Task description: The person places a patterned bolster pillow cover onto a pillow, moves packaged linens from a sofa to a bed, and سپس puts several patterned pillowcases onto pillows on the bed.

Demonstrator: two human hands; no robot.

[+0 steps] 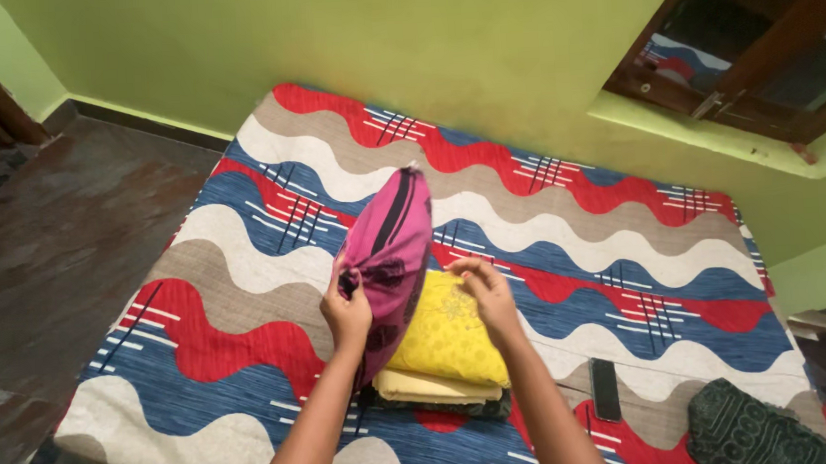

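The left hand (345, 313) is closed around the lower left edge of a magenta cloth with dark stripes (390, 252), gripping a bunched fold of it above the mattress. The right hand (488, 292) pinches the same cloth at its right edge, fingers curled, just above the stack of folded clothes. Held between the 2 hands, the magenta cloth stands up off the bed, its upper end rising to a point over the middle of the mattress and its lower part hanging down between the forearms, over the left side of the stack.

The stack sits near the front middle of the mattress. Its top piece is a folded yellow garment (449, 338) with a faint printed pattern; under it lies a pale cream folded piece (432, 388), and a dark piece (493, 409) shows at the bottom edge of the pile. The magenta cloth touches or overlaps the yellow garment's left edge; I cannot tell which.

The mattress (243, 222) is covered in a wavy print of red, blue, white and taupe bands and lies on a dark floor (55, 241) against a green wall (479, 59). To the right of the stack, apart from it, a dark phone (606, 389) lies flat on the mattress. Further right, at the mattress's front right corner, a dark green patterned cloth (753, 431) lies in a heap. A dark wooden window frame (752, 45) is set in the wall at upper right.
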